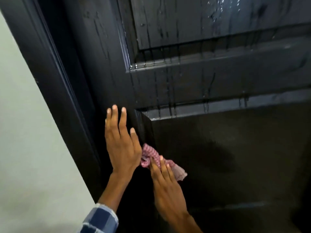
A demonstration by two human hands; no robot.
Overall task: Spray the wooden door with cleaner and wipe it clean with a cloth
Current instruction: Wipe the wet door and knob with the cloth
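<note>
right hand [165, 180] presses cloth [151, 157] flat on door [218, 148], lower centre | left hand [122, 142] released, braced | risk: upper-frame drips streak wiped panel

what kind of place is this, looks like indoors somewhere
Probably a doorway inside a home or similar building, though little shows. A dark panelled door streaked with wet drips sits in a moulded frame beside a plain pale wall. The right hand presses a checked cloth against it.
</note>
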